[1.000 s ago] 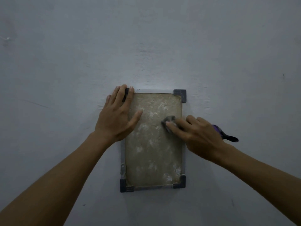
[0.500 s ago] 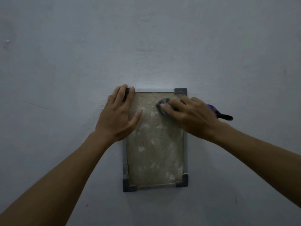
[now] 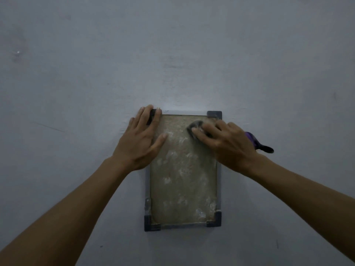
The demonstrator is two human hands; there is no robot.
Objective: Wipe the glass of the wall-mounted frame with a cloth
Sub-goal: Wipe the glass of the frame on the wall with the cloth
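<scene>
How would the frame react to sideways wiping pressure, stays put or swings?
Probably shifts if unbraced: the left hand rests flat over the frame at its top-left corner, apparently steadying it. The glass looks rigid but likely fragile, so moderate pressure seems wise. The cloth bunches under the right hand, so it's soft and floppy.

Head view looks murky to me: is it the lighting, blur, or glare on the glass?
Head view: dim, flat light with a bluish cast, brightest on the wall just above the frame; no clear glare on the glass, whose pale smudges stay readable; both the left hand and the right hand on the cloth look fairly sharp; mild wide-angle stretch at the edges.
</scene>
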